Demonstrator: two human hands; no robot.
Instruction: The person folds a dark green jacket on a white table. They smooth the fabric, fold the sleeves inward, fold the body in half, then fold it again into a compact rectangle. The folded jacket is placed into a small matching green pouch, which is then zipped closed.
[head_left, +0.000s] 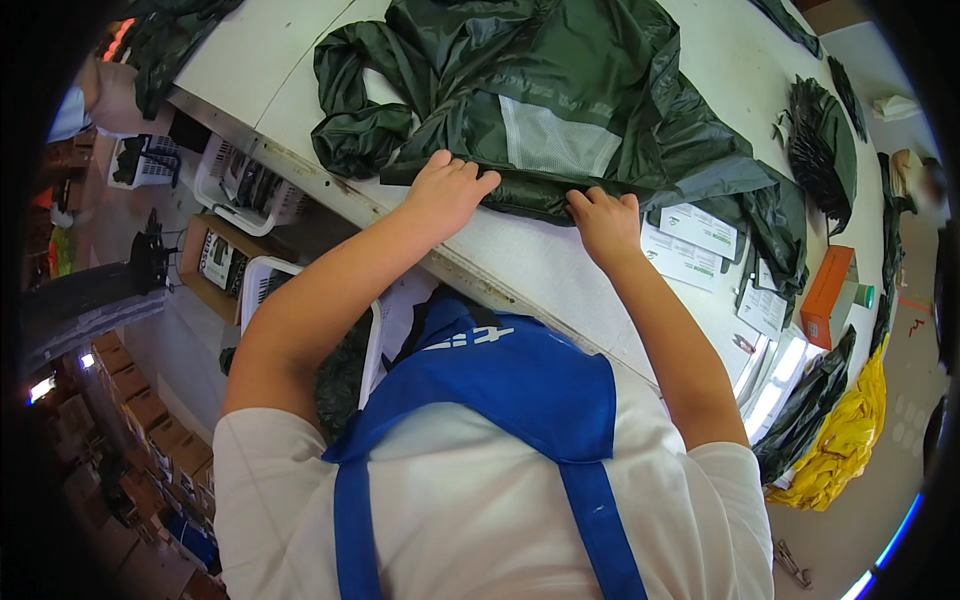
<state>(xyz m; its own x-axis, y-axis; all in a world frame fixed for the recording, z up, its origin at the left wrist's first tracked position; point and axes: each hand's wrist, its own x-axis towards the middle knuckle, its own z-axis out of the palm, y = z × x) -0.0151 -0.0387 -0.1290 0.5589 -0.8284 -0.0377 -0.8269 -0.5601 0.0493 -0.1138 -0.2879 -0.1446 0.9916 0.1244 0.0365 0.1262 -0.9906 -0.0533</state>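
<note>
A dark green rain jacket [585,60] lies spread and rumpled on the white table, with a pale mesh panel [560,140] showing in its middle. At the near edge of the table, its lower border is folded into a narrow band. My left hand [450,192] is closed on the left part of this band, fingers curled over the cloth. Further right, my right hand [606,225] pinches the same band from above. Between the two hands the band runs nearly straight. What lies under my fingertips is hidden.
White printed cards [685,258] lie right of my right hand, partly under the jacket. Beyond them are an orange box [828,297], dark bundles and yellow cloth [835,440]. White baskets [235,190] and a cardboard box [210,262] stand left, below table height. Another person's arm shows at far left.
</note>
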